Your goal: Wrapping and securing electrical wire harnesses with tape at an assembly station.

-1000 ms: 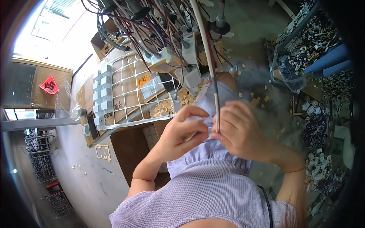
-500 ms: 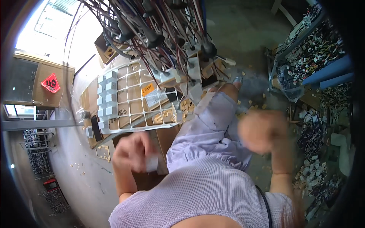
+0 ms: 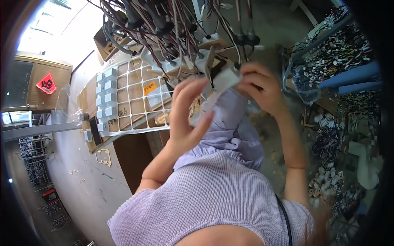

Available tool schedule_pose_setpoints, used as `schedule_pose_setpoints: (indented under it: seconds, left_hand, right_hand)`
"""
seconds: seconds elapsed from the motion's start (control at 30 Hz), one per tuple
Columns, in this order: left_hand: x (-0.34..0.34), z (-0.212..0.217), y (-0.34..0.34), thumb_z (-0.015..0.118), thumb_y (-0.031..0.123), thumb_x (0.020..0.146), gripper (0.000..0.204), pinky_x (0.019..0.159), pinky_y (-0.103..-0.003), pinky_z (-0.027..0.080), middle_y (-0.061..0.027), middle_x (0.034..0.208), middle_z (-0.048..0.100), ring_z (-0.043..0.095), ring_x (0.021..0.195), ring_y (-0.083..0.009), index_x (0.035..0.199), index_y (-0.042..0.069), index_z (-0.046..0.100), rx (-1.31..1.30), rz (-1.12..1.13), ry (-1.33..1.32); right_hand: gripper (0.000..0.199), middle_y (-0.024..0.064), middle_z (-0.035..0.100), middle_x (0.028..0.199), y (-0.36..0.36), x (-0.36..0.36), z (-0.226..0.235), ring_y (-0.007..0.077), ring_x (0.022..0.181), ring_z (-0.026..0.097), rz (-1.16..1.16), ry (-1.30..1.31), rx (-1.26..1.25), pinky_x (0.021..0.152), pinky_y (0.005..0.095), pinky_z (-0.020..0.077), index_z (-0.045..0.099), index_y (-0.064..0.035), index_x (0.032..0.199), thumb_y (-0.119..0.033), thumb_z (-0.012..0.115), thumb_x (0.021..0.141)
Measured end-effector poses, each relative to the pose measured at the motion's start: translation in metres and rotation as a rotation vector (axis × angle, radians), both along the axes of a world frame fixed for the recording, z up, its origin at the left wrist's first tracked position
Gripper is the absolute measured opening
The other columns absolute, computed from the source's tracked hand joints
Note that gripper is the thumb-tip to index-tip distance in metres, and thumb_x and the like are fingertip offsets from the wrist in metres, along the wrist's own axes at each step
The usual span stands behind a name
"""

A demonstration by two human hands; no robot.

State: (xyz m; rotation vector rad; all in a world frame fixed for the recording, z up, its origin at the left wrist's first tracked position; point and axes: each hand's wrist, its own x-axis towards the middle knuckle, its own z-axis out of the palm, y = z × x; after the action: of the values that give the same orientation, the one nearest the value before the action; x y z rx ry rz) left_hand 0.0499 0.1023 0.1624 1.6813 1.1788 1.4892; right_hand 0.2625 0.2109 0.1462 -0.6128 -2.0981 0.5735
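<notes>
In front of my lap, my right hand (image 3: 262,87) has its fingertips at the right end of a white box-shaped part (image 3: 226,79), which is blurred by motion and appears pinched there. My left hand (image 3: 186,117) is raised to the left of it, thumb and fingers apart in a wide curve, with no object plainly in its grasp. Just beyond my hands hangs a thick bunch of cables (image 3: 164,30) with dark grommets. Several white parts hang on their lower ends, close to my fingers.
A white grid tray (image 3: 131,96) lies on cardboard to the left, with several light grey square blocks (image 3: 108,96) along its left side. A metal bar (image 3: 45,133) juts in from the left. Racks and heaps of wired connectors (image 3: 340,57) stand at right. Small tan pieces litter the floor.
Both hands have moved forward and inward, toward the hanging cables. The left hand's fingers have spread. A white part was by the left hand before; now one is at the right hand's fingertips.
</notes>
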Motion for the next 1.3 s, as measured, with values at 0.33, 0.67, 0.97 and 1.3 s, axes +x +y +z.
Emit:
schedule_pose_setpoints:
  seconds: [0.33,0.67,0.97,1.3]
  left_hand:
    - [0.011,-0.014,0.018,0.075,0.026,0.076,0.058,0.093,-0.041,0.048,-0.031,0.12,0.055,0.057,0.113,-0.0352,0.117,-0.007,0.053,-0.385,-0.929,-0.398]
    - [0.015,0.014,-0.022,0.076,-0.002,0.065,0.034,0.077,-0.026,0.051,-0.0194,0.109,0.065,0.065,0.089,-0.0184,0.095,-0.009,0.06,0.051,-0.18,-0.021]
    - [0.017,-0.005,-0.006,0.081,0.008,0.07,0.047,0.088,-0.027,0.042,-0.0048,0.1,0.055,0.053,0.096,-0.0122,0.109,0.0,0.055,-0.299,-0.366,-0.107]
    - [0.037,-0.008,0.005,0.063,-0.006,0.062,0.058,0.09,-0.033,0.042,-0.012,0.11,0.052,0.052,0.106,-0.0275,0.118,0.003,0.051,-0.131,-0.16,0.055]
  right_hand:
    - [0.019,0.0145,0.062,0.099,-0.04,0.032,0.008,0.0208,0.085,0.059,0.088,0.178,-0.499,0.076,0.0323,0.0461,0.063,0.0001,0.083,-0.017,0.07,0.08]
    - [0.04,0.0061,0.046,0.084,-0.054,0.045,-0.021,0.0145,0.068,0.047,0.302,0.601,-1.264,0.061,0.0268,0.0392,0.043,-0.0066,0.098,-0.044,0.055,0.087]
    - [0.059,0.0044,0.047,0.093,-0.096,0.025,0.03,0.0098,0.074,0.049,0.164,0.582,-1.108,0.065,0.0205,0.0413,0.038,-0.0078,0.116,-0.02,0.076,0.072]
    - [0.051,0.0031,0.056,0.093,-0.07,0.01,0.035,0.0127,0.087,0.056,-0.157,0.28,-0.595,0.076,0.0239,0.0456,0.06,-0.0006,0.104,-0.019,0.086,0.064]
